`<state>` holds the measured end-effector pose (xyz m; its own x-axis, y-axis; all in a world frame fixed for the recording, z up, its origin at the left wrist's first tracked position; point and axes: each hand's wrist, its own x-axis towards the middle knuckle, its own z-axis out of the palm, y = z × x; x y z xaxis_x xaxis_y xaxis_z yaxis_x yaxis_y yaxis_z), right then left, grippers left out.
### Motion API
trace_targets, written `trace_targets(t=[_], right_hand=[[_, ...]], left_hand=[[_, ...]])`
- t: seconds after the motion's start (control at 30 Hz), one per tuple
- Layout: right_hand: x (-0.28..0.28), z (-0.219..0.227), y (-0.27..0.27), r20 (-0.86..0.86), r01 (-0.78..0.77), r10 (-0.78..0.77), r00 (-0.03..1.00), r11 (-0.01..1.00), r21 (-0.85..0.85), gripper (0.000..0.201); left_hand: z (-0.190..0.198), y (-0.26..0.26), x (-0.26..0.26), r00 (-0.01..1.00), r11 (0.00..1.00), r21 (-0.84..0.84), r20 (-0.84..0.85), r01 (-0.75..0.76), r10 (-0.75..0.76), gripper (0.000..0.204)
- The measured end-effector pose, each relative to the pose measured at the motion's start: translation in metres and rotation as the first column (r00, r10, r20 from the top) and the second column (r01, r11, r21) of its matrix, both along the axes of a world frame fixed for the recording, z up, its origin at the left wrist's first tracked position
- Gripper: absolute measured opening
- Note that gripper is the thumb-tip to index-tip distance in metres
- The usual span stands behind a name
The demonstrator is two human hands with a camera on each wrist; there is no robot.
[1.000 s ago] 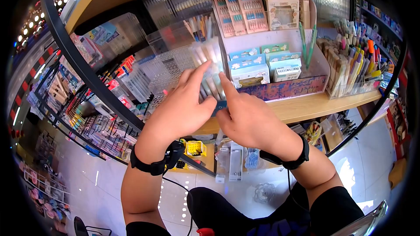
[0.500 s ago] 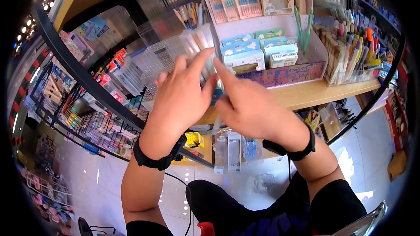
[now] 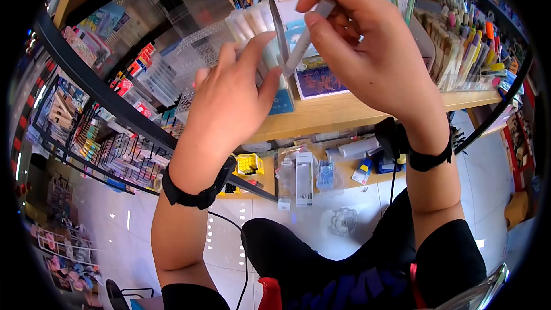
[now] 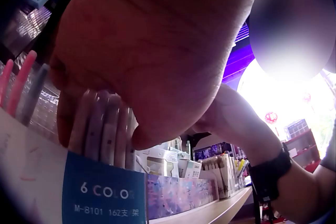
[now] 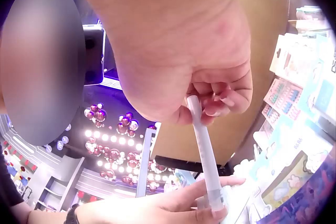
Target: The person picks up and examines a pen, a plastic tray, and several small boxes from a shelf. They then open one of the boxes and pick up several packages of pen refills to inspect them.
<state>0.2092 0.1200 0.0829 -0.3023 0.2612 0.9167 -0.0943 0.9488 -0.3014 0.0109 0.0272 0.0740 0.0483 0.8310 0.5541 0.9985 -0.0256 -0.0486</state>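
Observation:
My right hand (image 3: 381,60) pinches a slim whitish pen (image 3: 299,51) by its upper end, between thumb and fingers. The pen slants down toward my left hand (image 3: 221,100); in the right wrist view the lower end of the pen (image 5: 206,153) overlaps the left fingertips. My left hand curves over a bunch of pale pens (image 4: 108,129), fingers on one side and thumb on the other. These pens stand upright in a display box (image 4: 100,195) with a blue front panel reading "6 COLO", partly covered by the hand in the head view.
Right of the box, a display tray (image 3: 321,80) holds small boxes and carded items. A clear bin of pens and markers (image 3: 465,51) stands farther right on the wooden shelf (image 3: 338,103). A black frame post (image 3: 109,95) slants past the left side. Packages (image 3: 304,178) lie below.
My right hand has moved from beside the left hand at the pens up and to the right, now with a pen between its fingers. The left hand has stayed around the pens.

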Motion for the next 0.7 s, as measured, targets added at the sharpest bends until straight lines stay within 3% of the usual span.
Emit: trace_targets(t=[0.03, 0.27, 0.37, 0.43, 0.5, 0.57, 0.63, 0.7], right_hand=[[-0.002, 0.001, 0.001, -0.047, 0.017, -0.012, 0.999, 0.994, 0.104, 0.013], [-0.012, 0.001, 0.005, -0.006, 0.117, -0.117, 0.993, 0.980, 0.162, 0.016], [-0.006, 0.003, 0.001, -0.092, 0.177, -0.162, 0.983, 0.963, 0.203, 0.016], [0.003, 0.003, -0.012, 0.048, 0.175, -0.175, 0.983, 0.985, -0.003, 0.015], [0.011, -0.001, -0.022, 0.061, 0.163, -0.160, 0.985, 0.985, -0.055, 0.018], [0.018, -0.012, -0.032, -0.056, -0.012, -0.002, 0.998, 0.967, -0.255, 0.018], [0.025, -0.028, -0.040, -0.161, -0.068, 0.025, 0.987, 0.961, -0.269, 0.018], [0.035, -0.048, -0.055, -0.197, -0.146, 0.071, 0.978, 0.905, -0.401, 0.019]], left_hand=[[0.000, 0.000, 0.000, 1.000, 1.000, -0.001, 0.001, 0.000, 0.000, 0.048], [-0.002, 0.000, -0.002, 0.999, 0.999, 0.026, 0.027, 0.024, -0.024, 0.052], [0.000, -0.004, -0.004, 0.999, 0.999, 0.029, 0.032, 0.027, -0.028, 0.056], [-0.001, -0.008, -0.006, 0.999, 1.000, 0.020, 0.045, 0.022, -0.023, 0.057], [-0.004, -0.010, -0.009, 0.998, 0.991, 0.131, -0.062, 0.010, -0.002, 0.060], [-0.005, -0.017, -0.007, 0.997, 0.986, 0.166, -0.076, -0.010, 0.023, 0.060], [-0.005, -0.029, -0.001, 0.995, 0.978, 0.207, -0.085, -0.034, 0.052, 0.061], [-0.009, -0.046, 0.011, 0.997, 0.977, 0.207, 0.071, -0.052, 0.038, 0.060]])
